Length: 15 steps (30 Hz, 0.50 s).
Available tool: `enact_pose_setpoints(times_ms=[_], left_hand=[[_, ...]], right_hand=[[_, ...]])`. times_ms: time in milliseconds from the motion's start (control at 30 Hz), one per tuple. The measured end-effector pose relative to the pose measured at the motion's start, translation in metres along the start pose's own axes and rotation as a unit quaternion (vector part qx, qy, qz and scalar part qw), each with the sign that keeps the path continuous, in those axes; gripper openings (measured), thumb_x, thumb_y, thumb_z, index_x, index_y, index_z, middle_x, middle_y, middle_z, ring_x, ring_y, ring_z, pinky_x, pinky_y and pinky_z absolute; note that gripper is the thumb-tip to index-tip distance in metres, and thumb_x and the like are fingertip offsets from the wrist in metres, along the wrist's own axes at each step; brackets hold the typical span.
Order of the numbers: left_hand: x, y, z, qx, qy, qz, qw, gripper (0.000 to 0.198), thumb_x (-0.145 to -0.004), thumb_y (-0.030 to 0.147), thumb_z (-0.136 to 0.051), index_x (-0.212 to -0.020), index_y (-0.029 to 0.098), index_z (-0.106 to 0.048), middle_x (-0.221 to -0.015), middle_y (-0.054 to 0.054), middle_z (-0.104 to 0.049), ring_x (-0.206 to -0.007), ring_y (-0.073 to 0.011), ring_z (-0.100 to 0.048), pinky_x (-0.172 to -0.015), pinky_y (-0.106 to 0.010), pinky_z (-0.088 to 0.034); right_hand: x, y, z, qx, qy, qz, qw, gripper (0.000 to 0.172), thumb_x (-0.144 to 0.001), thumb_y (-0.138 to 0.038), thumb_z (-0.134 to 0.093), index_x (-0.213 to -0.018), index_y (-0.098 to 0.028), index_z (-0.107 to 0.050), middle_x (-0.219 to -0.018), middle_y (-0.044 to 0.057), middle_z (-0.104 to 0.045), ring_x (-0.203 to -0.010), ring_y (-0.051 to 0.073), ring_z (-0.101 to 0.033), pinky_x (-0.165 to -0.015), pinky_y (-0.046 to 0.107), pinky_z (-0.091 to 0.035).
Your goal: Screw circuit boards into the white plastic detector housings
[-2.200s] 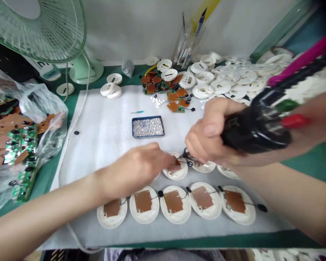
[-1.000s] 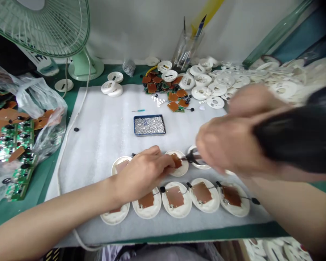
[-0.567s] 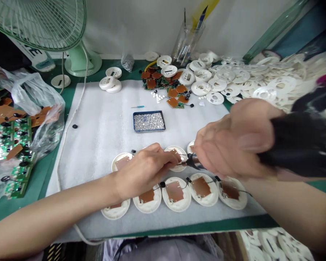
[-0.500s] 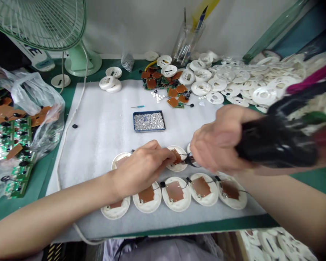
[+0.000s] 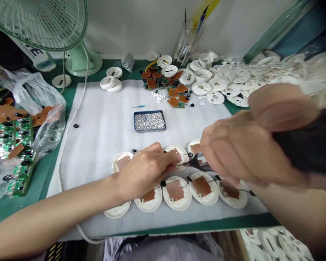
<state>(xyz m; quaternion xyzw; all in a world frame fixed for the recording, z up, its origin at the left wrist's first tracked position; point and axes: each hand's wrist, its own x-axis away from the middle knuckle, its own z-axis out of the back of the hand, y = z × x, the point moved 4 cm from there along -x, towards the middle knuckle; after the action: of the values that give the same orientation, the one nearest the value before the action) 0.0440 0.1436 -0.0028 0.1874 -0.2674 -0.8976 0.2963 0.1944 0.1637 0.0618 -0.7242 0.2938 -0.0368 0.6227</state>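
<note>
My left hand (image 5: 145, 170) is curled, its fingertips closed at the edge of a brown circuit board (image 5: 177, 155) in a round white plastic cover (image 5: 185, 150). My right hand (image 5: 250, 145), smeared by motion, is wrapped round a black electric screwdriver (image 5: 299, 145). Its dark nose (image 5: 198, 162) points left, with the thin bit at the near edge of that cover, close to my left fingertips. Nearer me stands a row of similar covers (image 5: 165, 199) with brown boards, each with a small black wired part. My left hand hides some covers.
A blue tray of small metal screws (image 5: 149, 120) lies mid-mat, a small screwdriver (image 5: 138, 106) behind it. Loose boards (image 5: 176, 95) and a heap of white discs (image 5: 233, 78) fill the back. Left are a bag of green boards (image 5: 19, 145), a fan (image 5: 83, 59) and its cable (image 5: 60, 159).
My right hand and the electric screwdriver have swung right and tilted lower, uncovering more of the cover behind. My left hand stays nearly in place at the same board.
</note>
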Motion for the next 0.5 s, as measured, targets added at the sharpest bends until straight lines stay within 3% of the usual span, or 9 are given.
enact_pose_setpoints(times_ms=[100,200,333,500], left_hand=[[0.0008,0.0013,0.0011,0.0,0.017,-0.008,1.0,0.011,-0.098,0.021,-0.054,-0.094,0.015,-0.063,-0.074,-0.002,-0.065,-0.076,-0.017,-0.056,-0.064,-0.025,-0.045],[0.0,0.0014,0.0016,0.019,0.014,0.001,1.0,0.01,-0.097,0.021,-0.056,-0.095,0.015,-0.064,-0.076,-0.002,-0.066,-0.078,-0.0169,-0.057,-0.066,-0.026,-0.045],[-0.0008,0.0014,0.0018,0.038,0.002,0.013,0.999,0.012,-0.098,0.018,-0.052,-0.098,0.015,-0.064,-0.078,-0.002,-0.066,-0.08,-0.0167,-0.058,-0.068,-0.026,-0.048],[0.0043,-0.0039,0.0017,-0.01,0.024,0.04,0.999,0.017,-0.099,0.015,-0.048,-0.104,0.016,-0.065,-0.076,-0.002,-0.062,-0.079,-0.0158,-0.059,-0.068,-0.024,-0.049]], right_hand=[[-0.0045,-0.0085,-0.0002,0.075,0.012,0.044,0.996,0.028,-0.1,-0.026,-0.038,-0.123,-0.026,-0.053,-0.055,-0.006,-0.044,-0.056,0.004,-0.052,-0.066,0.018,-0.05],[-0.0072,-0.0063,-0.0023,0.067,0.023,0.022,0.997,0.024,-0.101,-0.026,-0.036,-0.116,-0.024,-0.055,-0.053,-0.005,-0.042,-0.054,0.007,-0.052,-0.063,0.021,-0.049],[-0.0084,-0.0103,-0.0029,0.051,-0.003,0.045,0.998,0.029,-0.099,-0.041,-0.039,-0.108,-0.02,-0.056,-0.053,-0.004,-0.04,-0.053,0.009,-0.05,-0.06,0.023,-0.049],[-0.0111,-0.0005,0.0044,0.026,0.032,-0.041,0.998,0.04,-0.094,-0.054,-0.047,-0.103,-0.015,-0.054,-0.059,-0.003,-0.043,-0.057,0.005,-0.047,-0.063,0.018,-0.047]])
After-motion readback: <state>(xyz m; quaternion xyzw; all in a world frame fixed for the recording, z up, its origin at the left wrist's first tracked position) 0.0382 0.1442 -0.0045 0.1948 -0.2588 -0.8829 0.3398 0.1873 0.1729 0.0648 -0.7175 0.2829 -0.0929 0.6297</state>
